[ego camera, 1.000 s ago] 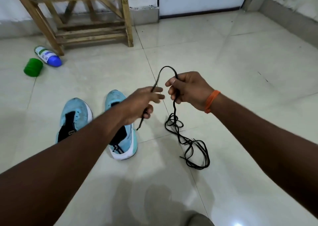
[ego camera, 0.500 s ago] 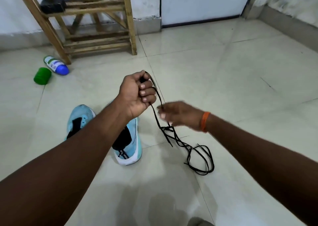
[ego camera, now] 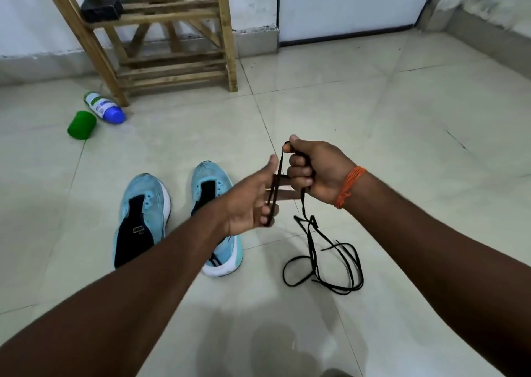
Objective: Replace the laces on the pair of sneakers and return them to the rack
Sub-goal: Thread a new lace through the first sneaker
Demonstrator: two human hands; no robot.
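- On my remote feed, the right hand pinches the top of a black lace between thumb and forefinger, its other fingers curled round the strand.
- The left hand holds the same lace across its half-straightened fingers, the lower ones curled on it.
- The rest of the lace lies looped on the floor, right of the blue sneakers.
- The wooden rack stands at the far wall.

I ran one head cam only, wide-angle, pitched forward and down along both forearms. The left hand, right hand and lace sat close, mid-frame. The floor filled most of it; rack and wall were far, along the top edge.
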